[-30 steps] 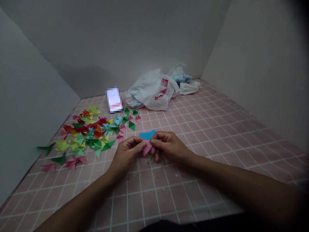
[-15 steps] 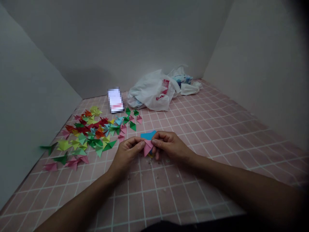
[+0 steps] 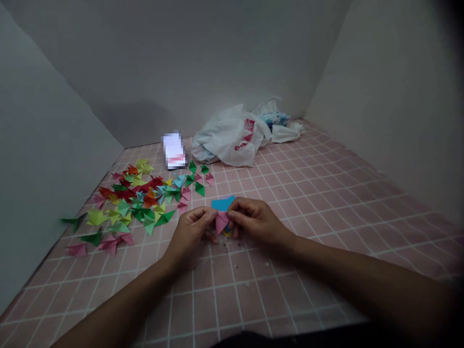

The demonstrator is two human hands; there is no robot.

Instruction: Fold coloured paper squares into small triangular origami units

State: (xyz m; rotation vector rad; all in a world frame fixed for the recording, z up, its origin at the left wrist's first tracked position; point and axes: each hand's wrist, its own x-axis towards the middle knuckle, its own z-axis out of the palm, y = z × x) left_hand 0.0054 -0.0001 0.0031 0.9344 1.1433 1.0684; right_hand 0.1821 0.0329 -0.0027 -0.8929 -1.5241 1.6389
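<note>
Left hand and right hand are still pinching the pink folded paper over the blue sheet, left fingers curling tighter.

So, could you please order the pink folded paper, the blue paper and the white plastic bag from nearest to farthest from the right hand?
1. pink folded paper: pinched between the right hand and the left hand, in front of the person.
2. blue paper: lying just beyond both hands.
3. white plastic bag: far back, well beyond everything else.
</note>
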